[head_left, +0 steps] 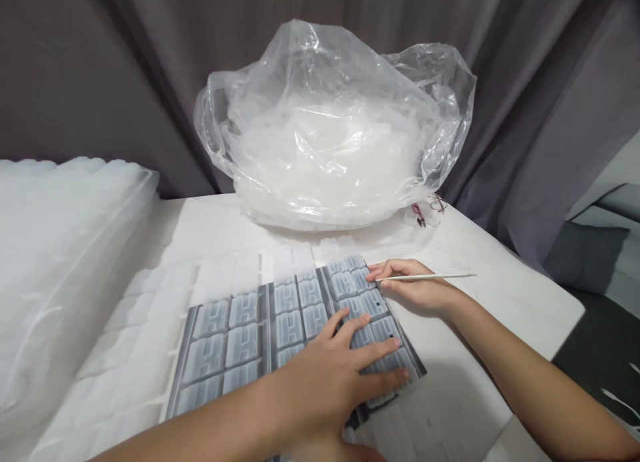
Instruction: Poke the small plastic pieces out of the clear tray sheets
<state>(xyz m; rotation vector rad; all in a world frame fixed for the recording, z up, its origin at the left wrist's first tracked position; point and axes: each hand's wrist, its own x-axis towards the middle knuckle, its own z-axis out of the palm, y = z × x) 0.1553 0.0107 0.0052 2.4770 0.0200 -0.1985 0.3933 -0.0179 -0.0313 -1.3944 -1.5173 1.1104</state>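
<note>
A translucent sheet of moulded rectangular compartments [244,343] lies on the white table, with a dark layer showing under its middle part. My left hand [333,375] rests on the sheet's right part, palm down, fingers spread, holding nothing. At the sheet's upper right edge, my right hand [407,285] pinches a thin white stick [445,276], whose far end points right. The stick's other end is by my fingertips, over the edge compartments. Small black spots show on a few compartments between the two hands.
A large clear plastic bag [330,155] full of white translucent pieces stands at the back of the white table [520,302]. Small pink-handled snippers [419,215] lie beside it. A tall stack of translucent trays [65,249] fills the left side. Grey curtains [100,69] hang behind.
</note>
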